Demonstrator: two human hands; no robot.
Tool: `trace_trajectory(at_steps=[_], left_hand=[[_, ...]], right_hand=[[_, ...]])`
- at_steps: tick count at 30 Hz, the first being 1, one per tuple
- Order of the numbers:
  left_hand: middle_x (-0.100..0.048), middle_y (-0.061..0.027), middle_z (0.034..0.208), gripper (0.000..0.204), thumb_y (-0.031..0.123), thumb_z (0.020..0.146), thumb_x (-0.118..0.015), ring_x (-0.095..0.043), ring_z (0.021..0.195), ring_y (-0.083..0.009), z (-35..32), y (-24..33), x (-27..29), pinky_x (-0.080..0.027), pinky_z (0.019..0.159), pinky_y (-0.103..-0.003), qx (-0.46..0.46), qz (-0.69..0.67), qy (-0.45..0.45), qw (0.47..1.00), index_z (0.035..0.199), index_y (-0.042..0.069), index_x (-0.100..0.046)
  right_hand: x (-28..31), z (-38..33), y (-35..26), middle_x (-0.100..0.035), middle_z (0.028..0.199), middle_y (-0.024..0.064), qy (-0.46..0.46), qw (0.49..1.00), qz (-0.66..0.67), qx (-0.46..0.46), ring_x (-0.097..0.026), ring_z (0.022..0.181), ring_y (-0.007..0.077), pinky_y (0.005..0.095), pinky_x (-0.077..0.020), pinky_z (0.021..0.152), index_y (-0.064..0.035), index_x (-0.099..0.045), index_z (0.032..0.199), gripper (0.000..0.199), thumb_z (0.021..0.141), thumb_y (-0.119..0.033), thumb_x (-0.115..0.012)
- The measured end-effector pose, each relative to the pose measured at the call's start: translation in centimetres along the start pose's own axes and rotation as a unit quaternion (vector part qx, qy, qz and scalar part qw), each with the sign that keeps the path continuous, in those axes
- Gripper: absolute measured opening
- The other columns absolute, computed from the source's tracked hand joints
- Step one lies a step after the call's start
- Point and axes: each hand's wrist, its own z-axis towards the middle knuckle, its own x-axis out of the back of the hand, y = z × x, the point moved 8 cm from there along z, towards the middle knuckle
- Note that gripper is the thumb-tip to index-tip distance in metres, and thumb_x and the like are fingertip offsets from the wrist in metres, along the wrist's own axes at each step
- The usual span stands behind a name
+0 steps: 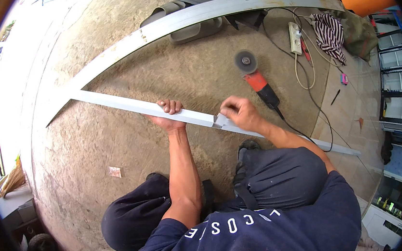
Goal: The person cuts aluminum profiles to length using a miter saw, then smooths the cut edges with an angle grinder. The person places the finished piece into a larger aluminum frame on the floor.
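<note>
My left hand wraps around a long white metal profile that slants across the floor in front of my knees. Just right of that grip, the profile has a cut notch, with a small raised flap beside it. My right hand has its fingers curled together at this flap; whether anything small is pinched in them is hidden. Past the notch, the profile runs under my right forearm toward the tiles. A red and black angle grinder with a dark disc lies on the floor beyond my right hand.
A wide pale metal bar crosses the far floor, beside grey sandals. Cables trail from a white power strip near a striped cloth. A pink tape measure and a dark pen lie right. A broom is left.
</note>
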Motion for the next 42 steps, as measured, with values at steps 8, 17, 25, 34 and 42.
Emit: trace_trajectory(at_steps=[8, 17, 25, 34, 42], left_hand=[[-0.053, 0.0005, 0.057, 0.090, 0.092, 0.086, -0.040, -0.053, 0.048, -0.0150, 0.3, 0.0, 0.3, -0.044, 0.050, -0.033, -0.004, 0.021, -0.008, 1.000, 0.081, 0.006, -0.066], [-0.054, -0.0002, 0.057, 0.088, 0.091, 0.088, -0.037, -0.055, 0.048, -0.0157, 0.4, -0.4, 0.8, -0.046, 0.047, -0.033, 0.000, 0.035, 0.023, 0.999, 0.079, 0.009, -0.066], [-0.054, -0.0027, 0.071, 0.080, 0.086, 0.093, -0.032, -0.056, 0.065, -0.0172, -0.3, 1.9, 0.3, -0.051, 0.062, -0.035, -0.052, 0.183, 0.130, 0.973, 0.091, 0.011, -0.057], [-0.060, -0.0118, 0.098, 0.055, 0.060, 0.108, -0.039, -0.059, 0.093, -0.0250, -4.0, 11.3, -21.8, -0.053, 0.089, -0.045, -0.132, 0.372, 0.181, 0.901, 0.122, 0.008, -0.049], [-0.061, -0.0221, 0.131, 0.048, 0.027, 0.110, -0.051, -0.059, 0.124, -0.0330, -11.6, 15.7, -56.0, -0.046, 0.110, -0.046, -0.161, 0.518, -0.077, 0.837, 0.146, -0.004, -0.044]], right_hand=[[-0.5, -0.9, -0.9, -0.072, 0.118, 0.0165, -0.082, 0.989, -0.112, 0.047, -0.069, 0.108, 0.0259, 0.0399, -0.0555, 0.093, -0.0036, -0.062, 0.137, 0.064, 0.085, -0.033, -0.085], [-0.2, 0.3, 0.7, -0.071, 0.121, 0.0228, 0.049, 0.997, 0.059, 0.013, -0.070, 0.111, 0.0288, 0.0408, -0.0558, 0.091, 0.0030, -0.066, 0.131, 0.064, 0.087, -0.042, -0.081], [5.1, -3.4, 1.9, -0.062, 0.138, 0.0283, -0.130, 0.962, -0.234, -0.051, -0.063, 0.127, 0.0373, 0.0449, -0.0489, 0.108, 0.0025, -0.045, 0.151, 0.097, 0.082, -0.053, -0.084], [8.1, -14.5, -6.2, -0.071, 0.097, 0.0194, 0.117, 0.956, -0.267, -0.031, -0.068, 0.097, 0.0421, 0.0500, -0.0536, 0.084, -0.0061, -0.065, 0.102, 0.032, 0.082, -0.026, -0.079], [8.8, -18.6, -31.0, -0.072, 0.093, 0.0122, 0.189, 0.955, -0.175, 0.143, -0.071, 0.089, 0.0362, 0.0448, -0.0573, 0.077, -0.0070, -0.065, 0.102, 0.030, 0.078, -0.018, -0.080]])
